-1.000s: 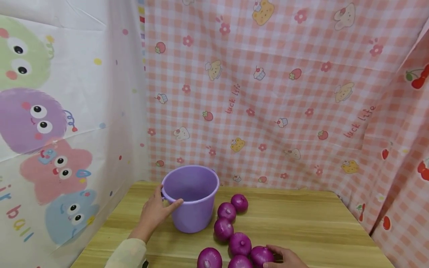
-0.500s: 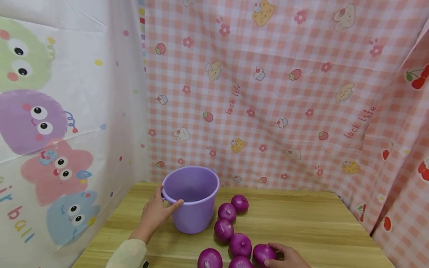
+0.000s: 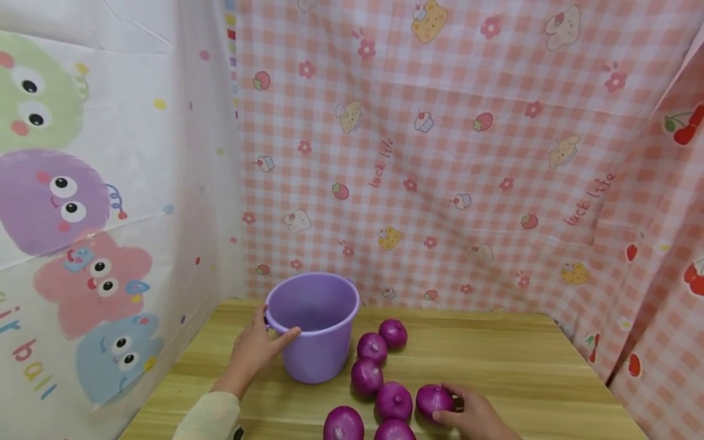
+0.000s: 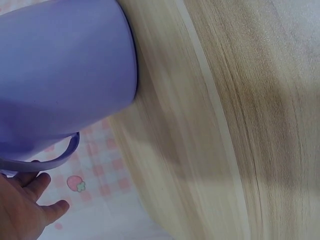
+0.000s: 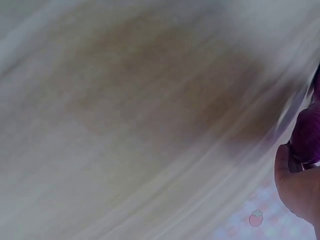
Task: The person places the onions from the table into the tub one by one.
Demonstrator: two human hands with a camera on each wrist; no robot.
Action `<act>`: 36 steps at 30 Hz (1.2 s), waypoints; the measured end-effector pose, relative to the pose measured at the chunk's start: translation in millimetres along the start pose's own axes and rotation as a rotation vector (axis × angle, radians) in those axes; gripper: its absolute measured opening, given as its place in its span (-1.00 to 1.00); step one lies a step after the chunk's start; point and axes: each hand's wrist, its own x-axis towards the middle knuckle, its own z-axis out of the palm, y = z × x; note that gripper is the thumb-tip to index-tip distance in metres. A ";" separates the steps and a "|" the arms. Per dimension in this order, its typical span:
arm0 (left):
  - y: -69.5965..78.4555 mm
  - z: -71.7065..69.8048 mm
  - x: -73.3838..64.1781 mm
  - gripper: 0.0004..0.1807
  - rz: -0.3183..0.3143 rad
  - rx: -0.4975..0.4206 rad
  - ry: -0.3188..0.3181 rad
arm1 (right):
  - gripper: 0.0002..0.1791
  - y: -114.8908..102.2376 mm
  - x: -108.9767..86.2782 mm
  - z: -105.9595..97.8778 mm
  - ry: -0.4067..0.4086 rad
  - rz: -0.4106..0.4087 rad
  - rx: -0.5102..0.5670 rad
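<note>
A purple bucket (image 3: 319, 360) stands upright on the wooden table, its inside showing bare. My left hand (image 3: 255, 348) grips its rim at the left, thumb over the front edge. In the left wrist view, fingers (image 4: 37, 187) reach around by the bucket's handle (image 4: 50, 164). At the lower right my right hand (image 3: 475, 415) holds a purple onion (image 3: 434, 400) between thumb and fingers; the right wrist view catches this onion (image 5: 306, 135) at its edge. Several more onions, among them one (image 3: 393, 401) just left of the held one, form a curved line right of the bucket.
One onion (image 3: 343, 423) sits at the near edge of view, in front of the bucket. The wooden table (image 3: 506, 354) ends at a pink checked cloth (image 3: 467, 153) behind. A white cartoon-printed sheet (image 3: 192, 183) hangs at the left.
My right hand has shifted slightly away from me with its onion, which now stands apart from the neighbouring onions. My left hand and the bucket have kept their place.
</note>
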 end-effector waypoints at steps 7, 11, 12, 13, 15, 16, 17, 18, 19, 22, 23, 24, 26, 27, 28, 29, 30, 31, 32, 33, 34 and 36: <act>-1.7 2.1 0.8 0.31 0.000 0.005 -0.006 | -0.26 -12.6 11.2 -5.5 0.165 -0.017 -0.015; -2.9 2.5 0.6 0.31 0.001 0.013 -0.004 | -0.28 -28.7 23.1 -7.7 0.249 -0.030 0.015; -3.1 2.6 0.9 0.31 0.002 0.014 -0.005 | -0.27 -32.9 26.4 -8.3 0.258 -0.025 0.025; -3.1 2.7 1.1 0.31 0.006 0.015 -0.007 | -0.27 -37.0 29.9 -9.1 0.266 -0.024 0.036; -2.6 2.6 1.4 0.31 0.009 0.018 -0.005 | -0.25 -45.4 37.2 -10.6 0.273 -0.015 0.043; -2.3 2.5 1.3 0.31 0.010 0.020 -0.004 | -0.23 -49.3 41.0 -11.3 0.270 -0.009 0.042; -2.1 2.5 1.3 0.31 0.011 0.022 -0.005 | -0.21 -53.0 44.9 -11.9 0.267 0.000 0.038; -1.9 2.4 1.5 0.31 0.013 0.022 -0.006 | -0.20 -57.0 48.8 -12.4 0.265 0.001 0.036; -1.6 2.2 1.5 0.31 0.013 0.021 -0.006 | -0.19 -60.8 53.0 -12.3 0.268 0.000 0.028; -1.1 1.4 1.5 0.31 0.013 0.018 -0.005 | -0.17 -72.0 65.5 -10.4 0.272 -0.015 0.023; -0.6 0.9 1.4 0.32 0.013 0.016 -0.005 | -0.17 -75.7 69.5 -9.3 0.276 -0.023 0.026; -0.4 0.5 1.5 0.32 0.013 0.016 -0.003 | -0.18 -79.7 73.4 -8.1 0.282 -0.035 0.028; 0.3 -0.3 1.4 0.31 0.013 0.018 -0.004 | -0.17 -87.8 79.9 -5.8 0.293 -0.053 0.025; 0.7 -0.6 1.4 0.31 0.013 0.017 -0.004 | -0.17 -92.5 82.5 -4.9 0.295 -0.061 0.024; 1.3 -0.8 1.4 0.31 0.012 0.017 -0.005 | -0.17 -96.9 85.2 -4.0 0.298 -0.067 0.023; 1.7 -0.9 1.4 0.31 0.012 0.018 -0.006 | -0.17 -101.3 87.7 -3.3 0.300 -0.073 0.025; 2.0 -0.9 1.6 0.31 0.012 0.018 -0.007 | -0.17 -105.7 90.0 -2.7 0.303 -0.078 0.031; 2.1 -0.9 1.7 0.31 0.011 0.018 -0.010 | -0.17 -109.8 92.5 -2.1 0.306 -0.084 0.036; 2.4 -1.0 1.8 0.31 0.009 0.016 -0.011 | -0.18 -114.0 95.2 -1.5 0.307 -0.093 0.045; 2.4 -0.9 1.9 0.31 0.008 0.016 -0.010 | -0.19 -118.1 98.0 -0.8 0.307 -0.103 0.054; 2.2 -1.0 2.0 0.31 0.007 0.019 -0.009 | -0.20 -121.6 100.8 0.0 0.311 -0.107 0.055; 1.1 -1.2 2.1 0.31 0.005 0.022 -0.008 | -0.20 -128.5 105.6 1.8 0.316 -0.117 0.048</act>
